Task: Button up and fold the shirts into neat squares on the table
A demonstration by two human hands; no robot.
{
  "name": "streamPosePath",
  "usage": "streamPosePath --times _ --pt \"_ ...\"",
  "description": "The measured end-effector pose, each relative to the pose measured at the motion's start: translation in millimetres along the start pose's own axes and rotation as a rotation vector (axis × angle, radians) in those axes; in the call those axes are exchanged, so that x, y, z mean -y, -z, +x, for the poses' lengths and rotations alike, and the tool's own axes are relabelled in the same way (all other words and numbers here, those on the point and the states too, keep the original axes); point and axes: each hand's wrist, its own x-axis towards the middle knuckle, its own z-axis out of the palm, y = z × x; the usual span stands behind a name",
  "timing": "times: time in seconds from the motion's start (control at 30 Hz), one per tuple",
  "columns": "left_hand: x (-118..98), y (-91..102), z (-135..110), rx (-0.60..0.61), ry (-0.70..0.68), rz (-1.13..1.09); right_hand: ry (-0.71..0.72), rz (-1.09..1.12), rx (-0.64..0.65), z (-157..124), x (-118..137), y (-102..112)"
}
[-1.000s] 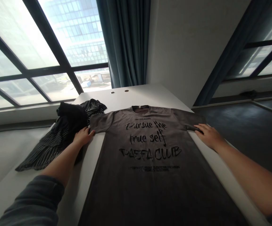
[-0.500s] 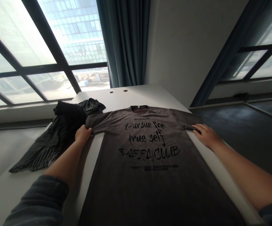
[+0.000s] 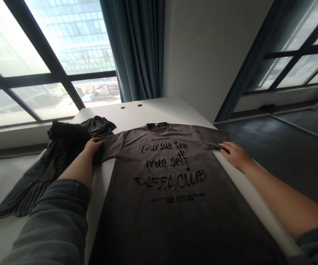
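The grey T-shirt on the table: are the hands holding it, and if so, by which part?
The left hand and right hand each sit at a sleeve end of the grey T-shirt; whether they grip or merely press cannot be told.

Beyond the left fingers (image 3: 92, 144), a tall window (image 3: 18, 48) with dark frame bars lets in bright daylight, and a glass tower block (image 3: 76, 40) stands outside it. Below that window runs a white ledge (image 3: 10, 141). A teal curtain (image 3: 132, 48) hangs up and to the right of those fingers. Past the right fingers (image 3: 230, 152) rise a plain white wall (image 3: 216, 55), a darker curtain (image 3: 247, 70) and another window (image 3: 299, 66), with a dark grey floor (image 3: 280, 147) to their right. Ahead of both sets of fingers, the white table (image 3: 159, 108) has 2 round holes (image 3: 122, 107) near its far end
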Motion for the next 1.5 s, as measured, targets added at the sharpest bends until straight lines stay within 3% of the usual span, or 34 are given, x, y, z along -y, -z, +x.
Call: streamPosePath --times 0.13,0.27,0.43,0.6,0.73,0.9,1.0,1.23,1.5 --pt "5 -2.0 -1 -0.125 0.011 0.113 -0.004 0.003 -0.008 0 0 1" --pt "8 -5.1 -17 -0.205 -0.099 0.331 -0.011 0.004 -0.004 1 1 3" --pt "4 -8.0 -32 -0.121 -0.099 0.486 -0.081 0.045 0.039 3 0 3" --pt "3 -10.6 -47 -0.029 -0.104 0.603 -0.296 0.033 0.137 10 3 6" --pt "1 -13.0 -65 -0.145 -0.114 0.564 -0.414 -0.065 0.23 16 12 9" --pt "4 -11.1 -78 -0.244 -0.038 0.429 -0.575 -0.094 0.138 21 14 10" --pt "13 -8.7 -82 -0.22 -0.009 0.325 -0.661 -0.059 0.159 26 9 10" --pt "21 -8.0 -87 -0.059 -0.111 0.451 -0.743 0.056 0.199 47 -7 8" --pt "19 -16.8 -85 -0.128 -0.246 0.292 -0.658 0.075 0.103 50 -15 -2"
